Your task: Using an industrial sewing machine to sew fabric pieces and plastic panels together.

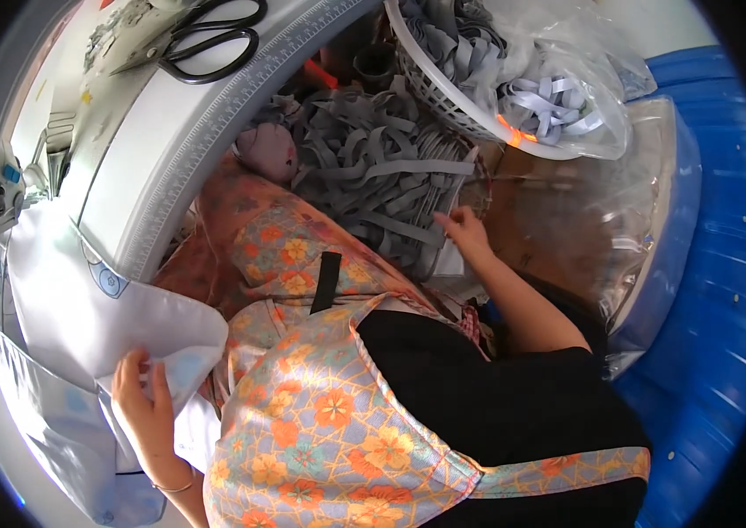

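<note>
My left hand [140, 403] lies against the edge of a white cloth [83, 299] with a pale blue patterned underside. Its thumb stands apart from the fingers, and I see no firm grip on the cloth. My right hand [465, 234] reaches to the right side of a large tangled heap of grey elastic strips [364, 150]. Its fingers are stretched out and spread at the strip ends; whether a fingertip touches a strip is hard to see.
Black-handled scissors [210, 55] lie on the sewing machine [140, 158] at upper left, beside a curved ruler edge. A white plastic basket [430, 84] with more strips and a clear bag [606, 114] stands at the far right. A blue plastic surface [716, 290] borders the right.
</note>
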Action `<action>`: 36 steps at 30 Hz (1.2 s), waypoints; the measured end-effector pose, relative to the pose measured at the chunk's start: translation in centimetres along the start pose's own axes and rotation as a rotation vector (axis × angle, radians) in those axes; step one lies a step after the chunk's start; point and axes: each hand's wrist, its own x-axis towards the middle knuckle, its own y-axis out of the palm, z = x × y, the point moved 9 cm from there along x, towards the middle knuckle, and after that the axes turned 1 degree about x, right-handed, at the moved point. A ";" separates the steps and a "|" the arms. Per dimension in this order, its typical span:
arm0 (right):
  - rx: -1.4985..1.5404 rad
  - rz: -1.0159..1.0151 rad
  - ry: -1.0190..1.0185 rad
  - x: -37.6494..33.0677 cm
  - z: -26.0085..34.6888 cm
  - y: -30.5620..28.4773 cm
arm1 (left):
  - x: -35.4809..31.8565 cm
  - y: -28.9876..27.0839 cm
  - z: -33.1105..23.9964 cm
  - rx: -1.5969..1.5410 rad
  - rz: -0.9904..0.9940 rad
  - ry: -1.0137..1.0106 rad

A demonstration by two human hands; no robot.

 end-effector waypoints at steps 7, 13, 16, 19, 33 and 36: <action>0.286 0.442 -0.557 -6.6 21.1 -1.7 | 1.7 -6.6 -6.6 -0.031 -0.120 0.328; 0.259 0.994 -1.464 -25.3 44.9 0.7 | 2.7 -5.3 -12.6 -0.869 0.048 0.321; 0.175 0.949 -1.629 -29.5 48.0 3.2 | 1.2 -7.8 -6.9 -0.594 -0.136 -0.122; 0.563 0.528 -1.861 -27.5 51.8 2.3 | -5.7 -15.7 -1.7 -1.183 -0.789 -0.313; -0.066 0.650 -1.841 -31.0 49.6 16.9 | 8.9 -13.7 2.6 0.490 -0.444 0.200; 0.063 0.760 -1.801 -29.8 49.9 16.1 | 13.7 -8.1 4.1 0.392 -0.476 0.077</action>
